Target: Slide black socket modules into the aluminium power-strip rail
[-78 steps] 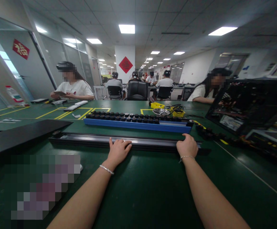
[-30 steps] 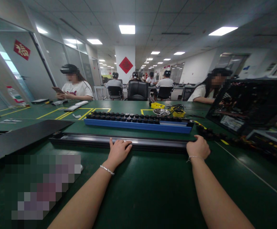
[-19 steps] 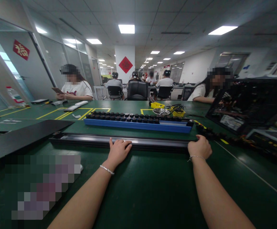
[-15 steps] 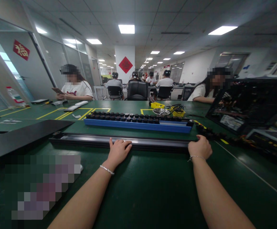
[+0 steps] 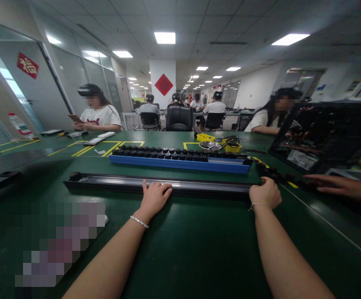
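A long black channel (image 5: 199, 186) with a shiny inner strip lies crosswise on the green table (image 5: 199, 249). My left hand (image 5: 156, 197) rests on the channel near its middle, thumb and fingers apart. At the channel's right end is my right hand (image 5: 265, 193), its fingers curled in and mostly hidden; what they grip, if anything, cannot be made out. Behind the channel stands a blue tray (image 5: 180, 163) holding rows of black parts, with a bare stretch toward its right end.
Another person's hand (image 5: 339, 185) reaches in at the right, near black parts and a dark open case (image 5: 330, 137). A blurred dark panel (image 5: 0, 182) is at the left edge. Yellow bins (image 5: 205, 138) and a metal dish (image 5: 210, 145) sit behind the tray.
My right hand has shifted slightly right, while my left hand stays put. The dark panel at left has moved away leftward. Another person's hand has come in from the right, where a boxy unit was visible.
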Demonstrator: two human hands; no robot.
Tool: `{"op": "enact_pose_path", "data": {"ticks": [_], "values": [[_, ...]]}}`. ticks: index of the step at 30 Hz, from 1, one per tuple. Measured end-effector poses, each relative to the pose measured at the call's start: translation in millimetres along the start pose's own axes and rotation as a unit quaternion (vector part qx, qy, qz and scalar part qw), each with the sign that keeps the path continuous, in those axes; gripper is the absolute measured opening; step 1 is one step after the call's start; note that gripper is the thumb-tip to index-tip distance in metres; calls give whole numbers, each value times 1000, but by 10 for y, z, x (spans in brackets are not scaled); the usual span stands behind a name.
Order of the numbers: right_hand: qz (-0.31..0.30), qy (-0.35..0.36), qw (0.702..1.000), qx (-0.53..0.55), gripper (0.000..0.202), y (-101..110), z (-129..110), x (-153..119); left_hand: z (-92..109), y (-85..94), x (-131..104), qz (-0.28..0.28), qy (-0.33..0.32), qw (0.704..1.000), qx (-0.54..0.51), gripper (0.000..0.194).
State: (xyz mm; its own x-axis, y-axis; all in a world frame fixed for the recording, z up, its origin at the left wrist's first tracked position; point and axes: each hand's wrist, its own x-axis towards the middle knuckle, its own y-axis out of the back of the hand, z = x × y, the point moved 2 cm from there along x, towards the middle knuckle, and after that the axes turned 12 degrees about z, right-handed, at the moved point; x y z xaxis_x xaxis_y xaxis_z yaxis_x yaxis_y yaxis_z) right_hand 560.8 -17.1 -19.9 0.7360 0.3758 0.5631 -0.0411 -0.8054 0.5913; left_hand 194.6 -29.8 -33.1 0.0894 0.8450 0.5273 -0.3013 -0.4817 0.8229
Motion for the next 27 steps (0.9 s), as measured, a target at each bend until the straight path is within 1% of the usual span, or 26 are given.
{"op": "enact_pose_path", "data": {"ticks": [5, 12, 19, 27], "values": [[-2, -8, 1000, -5, 43, -7, 35, 24, -7, -4, 0, 6, -4, 1000, -8, 34], [0, -41, 999, 5, 43, 15, 68, 51, -19, -10, -4, 9, -4, 1000, -10, 34], [20, -41, 999, 17, 44, -9, 128, 96, -25, -16, 0, 8, -3, 1000, -13, 35], [44, -60, 997, 20, 46, -56, 242, 160, -30, -39, -4, 15, -8, 1000, -6, 33]]}}
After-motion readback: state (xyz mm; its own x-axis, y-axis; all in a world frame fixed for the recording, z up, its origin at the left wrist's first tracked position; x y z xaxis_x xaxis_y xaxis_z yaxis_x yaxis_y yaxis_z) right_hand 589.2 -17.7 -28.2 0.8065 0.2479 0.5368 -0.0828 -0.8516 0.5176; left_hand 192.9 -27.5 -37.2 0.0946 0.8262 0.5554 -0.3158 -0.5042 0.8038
